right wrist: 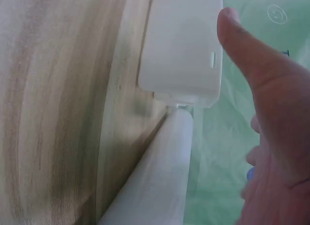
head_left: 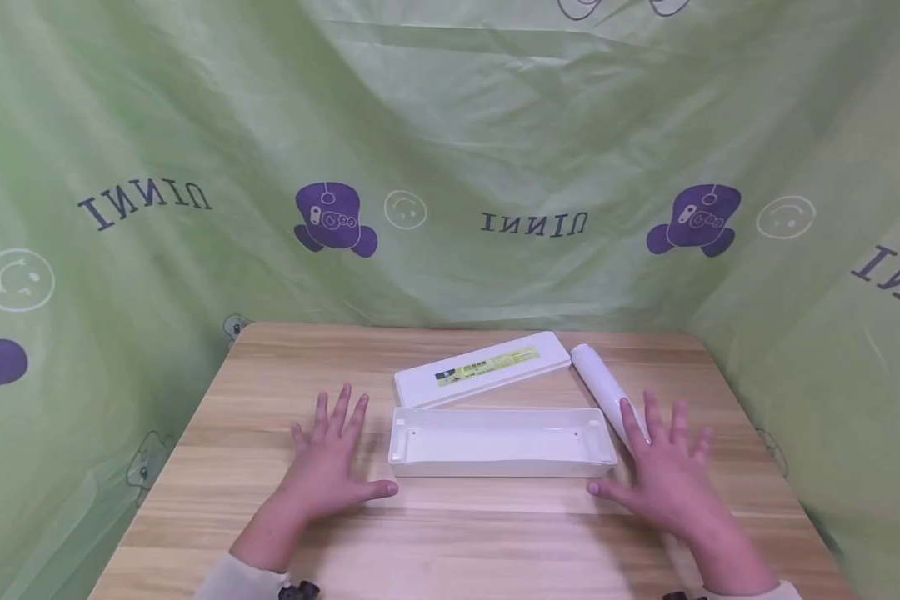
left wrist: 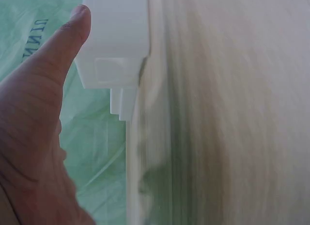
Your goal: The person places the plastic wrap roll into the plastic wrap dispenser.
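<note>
An uncovered long white plastic box point(head_left: 498, 468) sits on the wooden table, its hollow inside facing up. Behind it, at a slant, lies its flat white lid point(head_left: 487, 367) with a yellow-green label. A white roll of film point(head_left: 603, 383) rests diagonally on the right, one end near the lid. My left hand point(head_left: 326, 471), fingers spread, is at the box's left end with the thumb by its front corner. On the other side my right hand point(head_left: 667, 479) is spread too, thumb near the box's front right corner, fingers overlapping the roll's near end in the head view. Neither hand holds anything.
The wooden table point(head_left: 480, 550) has rounded far corners. A green curtain point(head_left: 450, 283) with purple figures, smiley faces and mirrored lettering hangs behind it and along both sides.
</note>
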Demonstrator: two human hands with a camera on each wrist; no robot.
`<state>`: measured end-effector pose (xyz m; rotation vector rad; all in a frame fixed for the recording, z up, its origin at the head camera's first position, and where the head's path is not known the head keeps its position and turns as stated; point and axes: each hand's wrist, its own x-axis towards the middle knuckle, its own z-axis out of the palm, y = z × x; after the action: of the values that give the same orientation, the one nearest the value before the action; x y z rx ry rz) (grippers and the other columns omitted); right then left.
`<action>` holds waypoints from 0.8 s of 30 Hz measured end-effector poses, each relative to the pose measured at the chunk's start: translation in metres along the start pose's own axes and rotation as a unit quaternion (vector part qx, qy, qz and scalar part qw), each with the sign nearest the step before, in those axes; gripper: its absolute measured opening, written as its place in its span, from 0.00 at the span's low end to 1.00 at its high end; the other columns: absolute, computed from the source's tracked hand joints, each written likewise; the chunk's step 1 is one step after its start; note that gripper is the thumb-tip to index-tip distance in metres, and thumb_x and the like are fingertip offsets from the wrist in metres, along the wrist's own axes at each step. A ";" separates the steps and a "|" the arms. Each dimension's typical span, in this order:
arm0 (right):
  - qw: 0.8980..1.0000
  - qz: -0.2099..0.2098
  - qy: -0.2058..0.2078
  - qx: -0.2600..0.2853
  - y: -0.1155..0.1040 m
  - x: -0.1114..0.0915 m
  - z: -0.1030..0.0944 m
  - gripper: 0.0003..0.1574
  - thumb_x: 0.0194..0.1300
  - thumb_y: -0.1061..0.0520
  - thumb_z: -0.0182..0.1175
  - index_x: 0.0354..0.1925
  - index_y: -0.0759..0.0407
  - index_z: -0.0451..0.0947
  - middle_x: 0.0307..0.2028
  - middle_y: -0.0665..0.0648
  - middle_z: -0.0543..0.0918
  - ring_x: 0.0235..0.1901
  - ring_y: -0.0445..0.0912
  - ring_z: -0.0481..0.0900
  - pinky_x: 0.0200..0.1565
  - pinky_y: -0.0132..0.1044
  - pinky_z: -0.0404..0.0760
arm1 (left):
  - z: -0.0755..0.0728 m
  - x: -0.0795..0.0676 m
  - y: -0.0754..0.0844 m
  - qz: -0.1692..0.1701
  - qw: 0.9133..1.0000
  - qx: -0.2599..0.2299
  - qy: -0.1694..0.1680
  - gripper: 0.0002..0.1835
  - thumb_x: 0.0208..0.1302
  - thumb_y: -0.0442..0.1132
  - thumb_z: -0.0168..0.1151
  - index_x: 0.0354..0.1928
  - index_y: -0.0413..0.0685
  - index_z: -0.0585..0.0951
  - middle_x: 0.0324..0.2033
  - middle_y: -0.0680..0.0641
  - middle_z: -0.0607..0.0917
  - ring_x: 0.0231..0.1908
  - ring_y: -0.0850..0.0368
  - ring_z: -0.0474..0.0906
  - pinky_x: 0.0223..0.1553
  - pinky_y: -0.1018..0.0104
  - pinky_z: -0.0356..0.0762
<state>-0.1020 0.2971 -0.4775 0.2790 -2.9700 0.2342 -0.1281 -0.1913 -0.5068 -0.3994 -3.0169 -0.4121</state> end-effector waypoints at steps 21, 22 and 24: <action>0.996 0.011 -0.015 0.088 0.023 0.007 0.013 0.81 0.47 0.20 0.64 0.78 0.53 0.30 0.76 0.68 0.40 0.71 0.72 0.42 0.67 0.71 0.45 | 0.026 0.010 0.001 -0.018 0.954 -0.296 -0.041 0.71 0.31 0.60 0.83 0.78 0.60 0.51 0.75 0.51 0.56 0.72 0.45 0.54 0.70 0.42 0.53; 0.996 0.013 -0.015 0.091 0.024 0.008 0.014 0.81 0.47 0.21 0.64 0.78 0.53 0.30 0.76 0.69 0.42 0.70 0.72 0.45 0.66 0.71 0.49 | 0.027 0.010 0.001 -0.021 0.952 -0.302 -0.043 0.70 0.30 0.60 0.83 0.78 0.60 0.52 0.74 0.51 0.57 0.72 0.46 0.54 0.70 0.42 0.53; 0.995 0.017 -0.019 0.099 0.025 0.009 0.015 0.81 0.47 0.23 0.67 0.78 0.54 0.31 0.75 0.70 0.46 0.69 0.72 0.49 0.65 0.71 0.53 | 0.029 0.010 0.002 -0.026 0.949 -0.312 -0.047 0.70 0.30 0.60 0.84 0.78 0.61 0.53 0.74 0.52 0.59 0.72 0.47 0.53 0.71 0.43 0.52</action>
<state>-0.1179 0.3176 -0.4939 0.2584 -2.9931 0.5350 -0.1379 -0.1788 -0.5327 -0.3752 -2.9158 -1.3966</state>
